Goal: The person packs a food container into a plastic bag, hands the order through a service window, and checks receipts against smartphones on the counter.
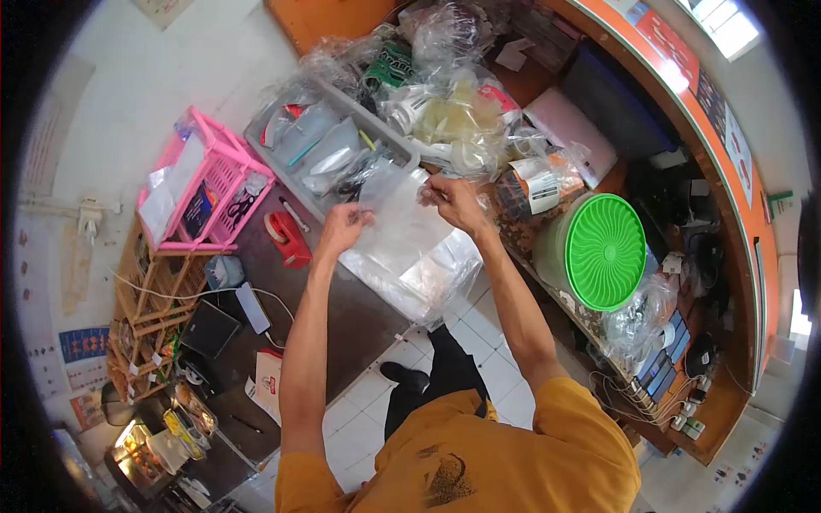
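Between my two hands a clear plastic bag [395, 224] hangs stretched over the near part of a grey plastic tub [255, 130]. My left hand [345, 226] pinches the bag's left edge, fingers closed. On the opposite edge, my right hand [455, 203] grips it with thumb and fingers together. Below the hands, more clear plastic sheets or bags [440, 272] fill the tub's near end. Its far end holds several packets, with a blue pen-like stick [304, 152] and a yellow one [367, 140] among them.
A pink plastic basket [229, 162] and a red tape dispenser [289, 243] stand left of the tub. To the right are a container with a green lid [605, 251], heaped plastic-wrapped goods [466, 120] and several phones [658, 368] with cables. White floor tiles [355, 419] show below.
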